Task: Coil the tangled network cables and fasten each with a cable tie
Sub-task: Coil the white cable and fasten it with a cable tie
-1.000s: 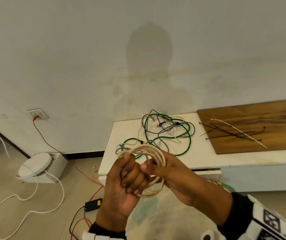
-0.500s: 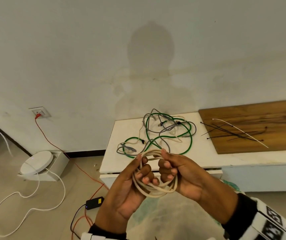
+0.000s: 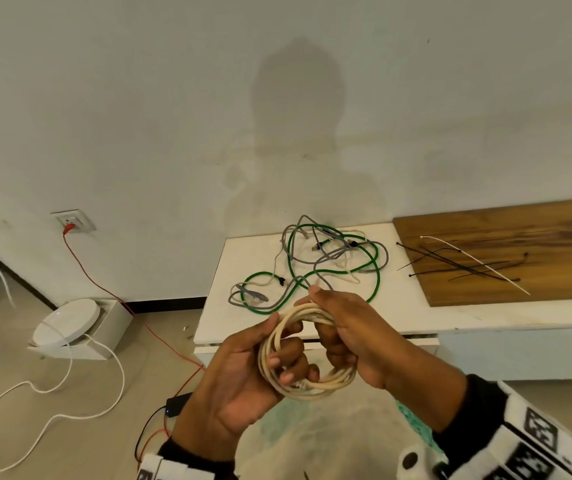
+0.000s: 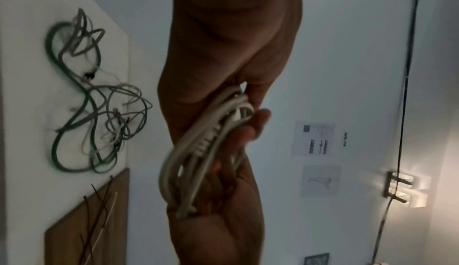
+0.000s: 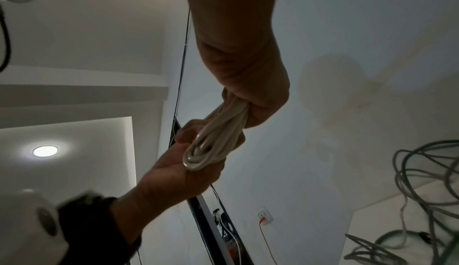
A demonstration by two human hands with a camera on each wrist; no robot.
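A cream network cable coil [image 3: 308, 386] hangs in the air between both hands, in front of the white table [image 3: 416, 317]. My left hand [image 3: 260, 368] grips the coil's left side, fingers curled through the loops. My right hand [image 3: 340, 327] closes round the coil's right and top side. The same coil [image 4: 193, 151] shows in the left wrist view and the coil [image 5: 213, 141] in the right wrist view. A tangle of green and grey cables [image 3: 315, 265] lies on the table behind. Black cable ties [image 3: 457, 263] and a white cable tie [image 3: 474, 261] lie on a wooden board [image 3: 519, 244].
On the floor at the left sits a white round device on a box [image 3: 70, 323] with a white cord [image 3: 52, 393]. A red wire [image 3: 104, 289] runs from a wall socket [image 3: 73, 221] to a black adapter [image 3: 177, 403].
Both hands have turned the coil and shifted their hold: the left fingers now reach through the loops, the right hand wraps the far side. The coil sits slightly lower.
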